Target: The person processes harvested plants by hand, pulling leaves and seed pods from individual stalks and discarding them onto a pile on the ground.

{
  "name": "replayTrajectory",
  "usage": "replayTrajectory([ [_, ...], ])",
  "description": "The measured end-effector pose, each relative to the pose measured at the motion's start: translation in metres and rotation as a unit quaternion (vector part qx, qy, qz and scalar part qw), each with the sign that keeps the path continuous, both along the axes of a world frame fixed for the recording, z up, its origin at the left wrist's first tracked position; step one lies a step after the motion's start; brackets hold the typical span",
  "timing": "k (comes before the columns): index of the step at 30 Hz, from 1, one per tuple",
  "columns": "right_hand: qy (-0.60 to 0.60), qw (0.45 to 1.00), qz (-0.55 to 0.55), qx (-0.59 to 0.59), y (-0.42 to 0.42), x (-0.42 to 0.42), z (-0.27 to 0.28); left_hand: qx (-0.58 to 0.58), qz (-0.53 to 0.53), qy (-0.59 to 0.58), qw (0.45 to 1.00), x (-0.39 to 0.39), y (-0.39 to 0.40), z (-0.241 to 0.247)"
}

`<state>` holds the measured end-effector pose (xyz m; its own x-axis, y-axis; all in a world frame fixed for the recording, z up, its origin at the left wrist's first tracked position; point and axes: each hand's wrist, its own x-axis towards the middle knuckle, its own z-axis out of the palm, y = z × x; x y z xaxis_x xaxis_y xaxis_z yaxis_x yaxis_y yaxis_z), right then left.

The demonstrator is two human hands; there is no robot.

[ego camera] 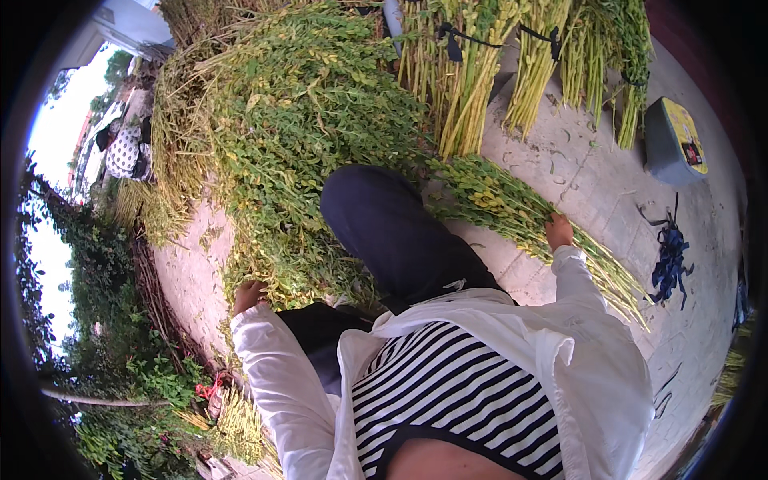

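My right hand (pixel 559 231) is closed around the stems of a loose bundle of leafy stalks (pixel 504 204) on the paving. Its leafy end points toward the big heap, and its bare yellow-green stem ends fan out behind my hand. At the near left edge of that large heap of green and yellowing stalks (pixel 318 102), my left hand (pixel 249 295) touches the leaves. Its fingers are partly hidden there, so its grip is unclear. My knee in dark trousers (pixel 384 210) rises between the two hands.
Tied bundles of stalks (pixel 462 90) stand upright at the back, bound with black strips. To the right are a grey plastic container (pixel 675 144) with a yellow label and a tangle of dark strips (pixel 671 261). Another person (pixel 125 150) is beyond the heap, far left.
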<state>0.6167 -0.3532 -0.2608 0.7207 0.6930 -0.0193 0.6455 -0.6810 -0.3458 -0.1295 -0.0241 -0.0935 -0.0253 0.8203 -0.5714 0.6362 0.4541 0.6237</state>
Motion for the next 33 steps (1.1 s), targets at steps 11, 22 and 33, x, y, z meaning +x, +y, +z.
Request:
replayTrajectory([
  [11,0.021,0.994,0.030,-0.103,-0.002,0.025,-0.017,0.102,-0.092,0.130,0.982,0.017,0.002,0.013],
  [22,-0.005,0.962,0.265,0.058,0.191,-0.003,0.112,0.291,-0.053,0.137,0.945,0.013,0.013,0.016],
  [33,0.122,0.777,0.616,0.038,0.491,-0.390,0.251,0.366,0.110,0.146,0.912,0.012,0.037,0.056],
])
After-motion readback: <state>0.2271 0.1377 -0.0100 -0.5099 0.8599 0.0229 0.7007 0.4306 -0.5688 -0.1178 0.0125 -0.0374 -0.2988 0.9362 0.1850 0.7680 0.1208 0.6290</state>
